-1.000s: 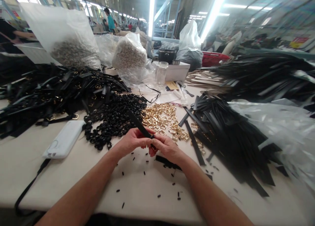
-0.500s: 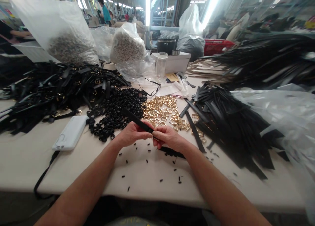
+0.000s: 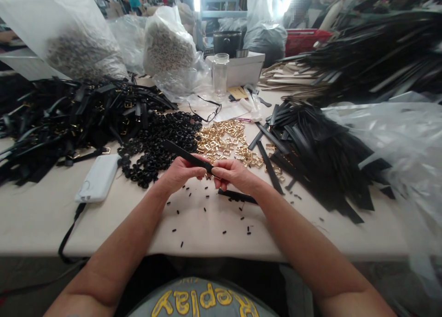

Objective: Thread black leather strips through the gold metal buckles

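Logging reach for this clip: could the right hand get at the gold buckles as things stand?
Probably yes: the gold buckles lie just beyond the right hand, mostly uncovered, though that hand holds a black strap.

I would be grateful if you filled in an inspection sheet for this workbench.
Surface: pale tabletop, with small black pieces scattered before the hands.
Job's things: one black strap in hand; fingers cover its near end.
Parts: heaped black loops beside gold buckles; strap pile at right, buckled straps at left.
Clutter: glasses, clear jar, white device.
Left hand: gripping the strap.
Right hand: gripping it too, fingers near the left hand's.
Cables: black cord running from the white device over the table edge.
Surroundings: filled plastic bag, red basket; people farther back, partly cut off or blurred.
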The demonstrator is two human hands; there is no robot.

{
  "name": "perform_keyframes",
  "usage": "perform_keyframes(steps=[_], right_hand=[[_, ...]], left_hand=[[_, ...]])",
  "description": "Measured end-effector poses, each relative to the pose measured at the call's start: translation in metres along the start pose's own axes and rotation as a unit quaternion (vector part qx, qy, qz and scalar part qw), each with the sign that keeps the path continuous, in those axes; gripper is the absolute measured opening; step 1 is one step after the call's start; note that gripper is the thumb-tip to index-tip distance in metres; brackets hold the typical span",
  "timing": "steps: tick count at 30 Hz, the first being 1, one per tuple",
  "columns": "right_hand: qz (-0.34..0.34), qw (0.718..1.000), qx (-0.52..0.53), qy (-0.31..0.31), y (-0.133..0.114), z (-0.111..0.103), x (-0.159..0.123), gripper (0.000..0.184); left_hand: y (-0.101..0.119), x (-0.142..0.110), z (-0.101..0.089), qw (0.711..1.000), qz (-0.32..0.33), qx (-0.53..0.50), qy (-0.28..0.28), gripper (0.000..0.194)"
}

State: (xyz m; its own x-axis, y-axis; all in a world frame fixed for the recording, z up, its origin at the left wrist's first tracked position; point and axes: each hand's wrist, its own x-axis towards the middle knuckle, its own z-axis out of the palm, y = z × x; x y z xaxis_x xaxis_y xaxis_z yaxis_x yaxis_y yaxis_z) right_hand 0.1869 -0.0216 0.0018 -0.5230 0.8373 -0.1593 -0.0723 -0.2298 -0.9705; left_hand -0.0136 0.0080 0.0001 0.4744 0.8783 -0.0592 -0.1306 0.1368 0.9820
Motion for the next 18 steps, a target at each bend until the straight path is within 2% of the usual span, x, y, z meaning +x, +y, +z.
perform_keyframes(steps=[4,10,12,15,18], right_hand=[[-0.008,0.999,-0.024,0.019,0.000,-0.001,0.000,0.027],[-0.020,0.989,-0.112,0.092,0.000,0.002,0.001,0.016],[-0.036,0.977,-0.167,0.124,0.000,0.004,0.001,0.015],[-0.076,0.945,-0.255,0.189,0.000,0.007,0.001,0.017],[-0.096,0.924,-0.290,0.229,0.001,0.010,0.002,0.017]], left_hand=[[0.001,-0.001,0.002,0.998,-0.016,-0.059,0.030,0.035],[0.001,-0.001,0.008,0.990,-0.041,-0.108,0.081,0.040],[0.000,0.000,0.011,0.988,-0.048,-0.111,0.099,0.040],[-0.004,0.002,0.017,0.984,-0.056,-0.122,0.120,0.039],[-0.008,0.004,0.021,0.979,-0.051,-0.145,0.135,0.039]])
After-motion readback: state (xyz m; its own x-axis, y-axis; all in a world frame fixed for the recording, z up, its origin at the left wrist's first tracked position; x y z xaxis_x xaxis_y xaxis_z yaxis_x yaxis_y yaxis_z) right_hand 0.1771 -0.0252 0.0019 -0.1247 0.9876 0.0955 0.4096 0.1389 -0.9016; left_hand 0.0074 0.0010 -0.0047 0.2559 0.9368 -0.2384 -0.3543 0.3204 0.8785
